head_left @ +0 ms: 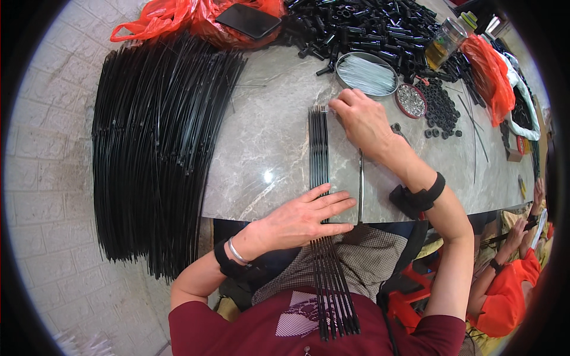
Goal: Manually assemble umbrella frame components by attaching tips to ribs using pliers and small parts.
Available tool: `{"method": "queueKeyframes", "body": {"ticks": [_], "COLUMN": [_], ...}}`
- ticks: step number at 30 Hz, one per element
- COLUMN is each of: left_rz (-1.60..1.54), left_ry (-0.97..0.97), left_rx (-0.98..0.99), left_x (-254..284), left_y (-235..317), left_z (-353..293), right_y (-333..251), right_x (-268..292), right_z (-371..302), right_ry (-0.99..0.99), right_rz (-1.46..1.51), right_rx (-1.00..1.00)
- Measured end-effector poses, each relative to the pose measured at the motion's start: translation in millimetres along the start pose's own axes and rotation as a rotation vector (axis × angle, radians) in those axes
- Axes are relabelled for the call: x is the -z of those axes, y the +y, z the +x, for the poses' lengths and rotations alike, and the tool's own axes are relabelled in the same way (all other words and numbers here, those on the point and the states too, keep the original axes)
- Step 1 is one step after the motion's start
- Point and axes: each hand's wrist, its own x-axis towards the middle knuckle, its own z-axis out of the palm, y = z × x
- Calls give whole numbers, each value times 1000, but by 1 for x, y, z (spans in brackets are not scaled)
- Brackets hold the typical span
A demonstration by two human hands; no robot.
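left hand (306, 219): flat and open, pressing the rod bundle (319, 154) at the marble table's (267, 118) near edge
right hand (362, 118): fingers pinched at the bundle's far tips
progress: judged early; big rod pile (154, 142) waits along the left edge

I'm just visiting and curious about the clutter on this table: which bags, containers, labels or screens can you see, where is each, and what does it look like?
Phone: top centre, on a red bag; flat black rectangle, screen dark.
Red plastic bag: top left; crumpled, glossy.
Second red bag: right edge; long, crumpled.
Jar: upper right; clear, yellowish liquid.
Round tin: beyond the right hand; shallow, holds thin pale pins.
Small dish: beside the tin; red rim, tiny metal pieces.
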Motion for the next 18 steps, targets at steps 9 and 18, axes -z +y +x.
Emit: {"method": "queueKeyframes", "body": {"ticks": [9,18], "left_rz": [-2,11], "left_ry": [19,13], "left_rx": [-1,8], "left_x": [0,-4], "left_y": [0,0], "left_z": [0,-2], "right_y": [10,13], "right_x": [23,14], "right_z": [0,-3], "right_ry": [-228,-138], "right_rz": [-200,-135], "right_rx": [-27,-11]}}
